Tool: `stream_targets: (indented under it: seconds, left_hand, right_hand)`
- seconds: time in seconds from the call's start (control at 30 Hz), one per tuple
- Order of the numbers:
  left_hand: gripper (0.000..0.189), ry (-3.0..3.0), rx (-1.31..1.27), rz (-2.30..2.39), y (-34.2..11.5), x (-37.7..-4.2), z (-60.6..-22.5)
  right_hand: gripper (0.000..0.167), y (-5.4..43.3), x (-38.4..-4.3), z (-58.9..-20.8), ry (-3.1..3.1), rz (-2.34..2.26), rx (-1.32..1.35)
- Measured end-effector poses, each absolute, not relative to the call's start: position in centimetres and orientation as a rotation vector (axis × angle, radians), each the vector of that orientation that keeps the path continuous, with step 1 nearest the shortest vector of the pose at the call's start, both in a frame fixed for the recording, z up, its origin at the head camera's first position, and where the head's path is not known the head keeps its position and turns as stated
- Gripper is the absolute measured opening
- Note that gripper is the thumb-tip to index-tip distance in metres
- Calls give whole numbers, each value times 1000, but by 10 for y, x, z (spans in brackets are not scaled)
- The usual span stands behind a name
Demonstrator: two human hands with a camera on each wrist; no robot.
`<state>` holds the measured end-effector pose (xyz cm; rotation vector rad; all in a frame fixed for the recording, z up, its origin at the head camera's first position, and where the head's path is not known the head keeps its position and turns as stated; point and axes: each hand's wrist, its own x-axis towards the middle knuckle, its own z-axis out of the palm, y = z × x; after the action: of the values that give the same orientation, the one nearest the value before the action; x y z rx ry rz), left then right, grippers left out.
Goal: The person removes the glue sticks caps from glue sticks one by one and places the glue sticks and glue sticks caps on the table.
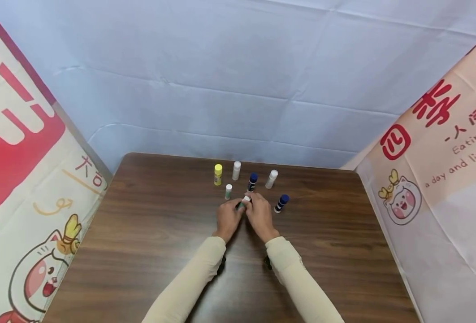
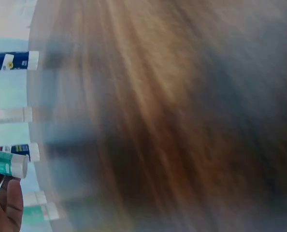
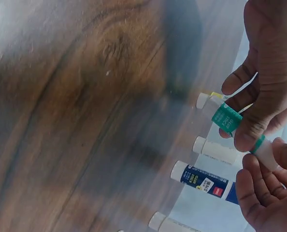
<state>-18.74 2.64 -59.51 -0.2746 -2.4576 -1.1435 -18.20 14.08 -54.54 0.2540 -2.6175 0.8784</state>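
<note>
A green glue stick (image 1: 241, 205) with a white cap is held between the two hands above the table, tilted. The left hand (image 1: 227, 219) grips its green body with thumb and fingers, which the right wrist view shows at the glue stick's label (image 3: 225, 119). The right hand (image 1: 261, 215) pinches the white cap end (image 3: 266, 155). In the left wrist view, only the white base end and part of the green body (image 2: 3, 163) show beside the left fingers (image 2: 14, 200). A second green glue stick (image 1: 228, 192) stands just beyond the left hand.
Behind the hands stand a yellow glue stick (image 1: 218, 175), a white one (image 1: 236, 171), a blue one (image 1: 252, 182) and another white one (image 1: 271, 179). A second blue glue stick (image 1: 281, 203) stands right of the right hand. Printed cloth surrounds the brown wooden table (image 1: 161, 224).
</note>
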Motion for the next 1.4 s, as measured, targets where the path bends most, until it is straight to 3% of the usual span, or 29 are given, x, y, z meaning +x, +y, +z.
stream_targets:
  seconds: [0.4,1.4]
  left_hand:
    - [22,-2471,-212,-1256,23,-193,-597]
    - [20,-2553,-155,-1301,17,-204,-599]
  right_hand:
    - [27,142,-184,-543,-2574,970,328]
    - [24,143,-195,-581,-2708,845,101]
